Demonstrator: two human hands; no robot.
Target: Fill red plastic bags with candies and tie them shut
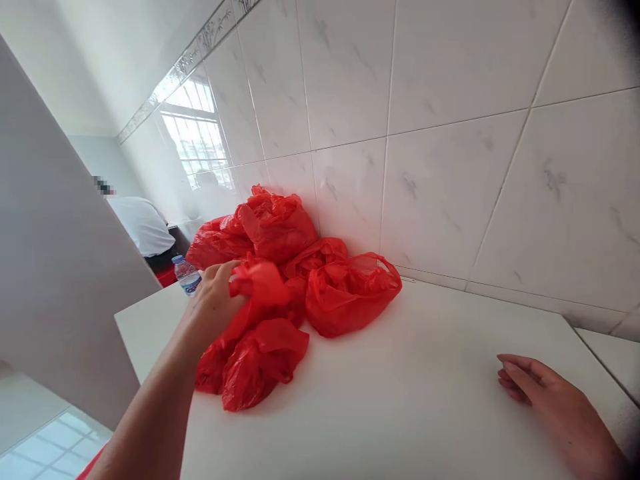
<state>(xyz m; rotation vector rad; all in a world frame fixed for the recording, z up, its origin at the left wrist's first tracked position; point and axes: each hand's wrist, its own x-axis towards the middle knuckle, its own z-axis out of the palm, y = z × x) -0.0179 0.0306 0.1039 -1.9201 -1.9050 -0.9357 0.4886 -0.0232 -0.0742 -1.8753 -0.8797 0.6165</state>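
Note:
My left hand [216,293] reaches over a heap of red plastic bags, its fingers closed on the gathered top of a red plastic bag [265,283]. Below it a crumpled red bag [263,367] lies on the white tabletop [390,393]. To the right sits a fuller red bag [350,300] with its handle loop standing up. Larger red bags [275,223] are piled behind, against the tiled wall. At the right my right hand [550,393] is over the tabletop, away from the bags. Its fingers are curled together, thumb near the index finger, with nothing visible in them.
A clear water bottle [187,277] with a blue cap stands just beyond my left hand. White marbled tiles [440,200] rise along the table's back edge. At the left is a grey panel [65,253]; past it a person in a white shirt [143,223] is bent over.

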